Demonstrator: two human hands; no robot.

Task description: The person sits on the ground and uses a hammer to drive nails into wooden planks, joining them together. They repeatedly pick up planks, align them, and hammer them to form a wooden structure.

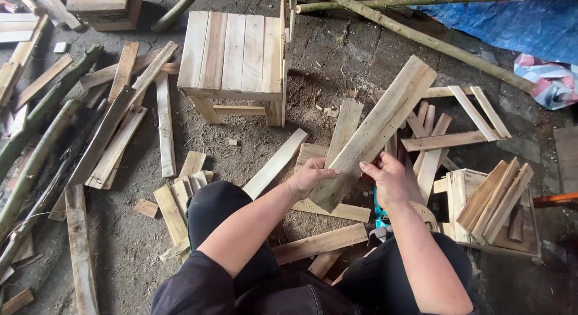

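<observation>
We crouch on a dirt floor [337, 56], both hands on a long wooden plank [374, 129] held tilted, top end up-right. Left hand [310, 175] is curled shut round the plank's lower left edge; right hand [388, 179] grips its lower right edge, fingers closed. Plank sits above our knees, approx. centre of view. Behind it: a slatted wooden stool [233, 56]. A wooden box [459, 188] w/ offcuts lies at right, loose slats [114, 134] at left, blue tarp [512, 20] top right.
</observation>
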